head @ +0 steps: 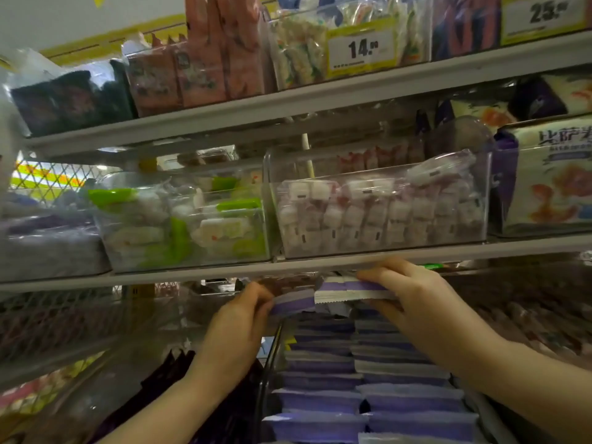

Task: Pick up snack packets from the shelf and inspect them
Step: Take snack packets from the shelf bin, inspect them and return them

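Left hand (243, 310) pinches a purple packet (293, 304); right hand (407, 293) grips a second packet (352, 291).
Both lie edge-on, long axes left-right, shelf lip (192, 271) close above, packet stacks (352, 379) below.

My left hand (243, 312) hides part of the purple packet (293, 304) it pinches. My right hand (407, 293) covers the 3 o'clock end of the white-edged packet (349, 291), and any print on either is too smeared to read. Toward 9 o'clock the clear bins (48, 245) blur into grey and purple I cannot name; at 2 o'clock the yellow price tag (544, 14) is cut by the top edge, and at 6 o'clock the stacked purple packs (368, 402) run off the bottom edge.
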